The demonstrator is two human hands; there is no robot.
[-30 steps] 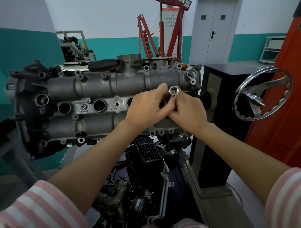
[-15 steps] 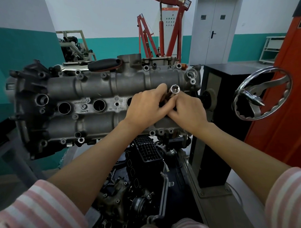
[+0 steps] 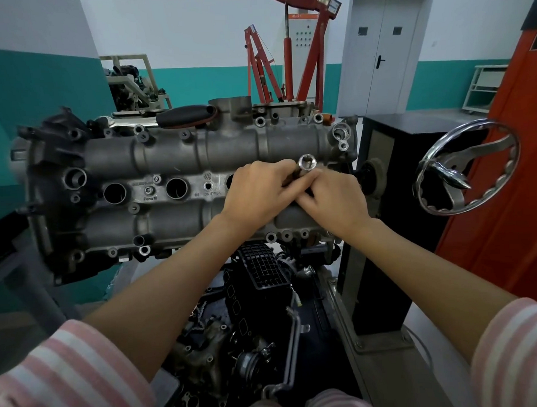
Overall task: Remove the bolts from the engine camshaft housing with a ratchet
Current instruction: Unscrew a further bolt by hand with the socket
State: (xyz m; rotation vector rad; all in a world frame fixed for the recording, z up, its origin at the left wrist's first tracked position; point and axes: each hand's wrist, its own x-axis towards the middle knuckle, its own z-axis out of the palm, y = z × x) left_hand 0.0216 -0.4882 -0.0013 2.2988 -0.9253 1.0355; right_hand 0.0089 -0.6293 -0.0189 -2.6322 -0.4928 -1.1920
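- Left hand (image 3: 257,191) and right hand (image 3: 332,199) together over right half of camshaft housing (image 3: 174,158), fingers of both curled round one small tool.
- Socket (image 3: 308,163) sticking up between fingertips, open end toward camera; rest of tool hidden by hands.
- Housing on engine stand, tilted toward camera.
- Chrome handwheel (image 3: 467,169) off to the right.
- Red engine hoist (image 3: 289,50) behind.
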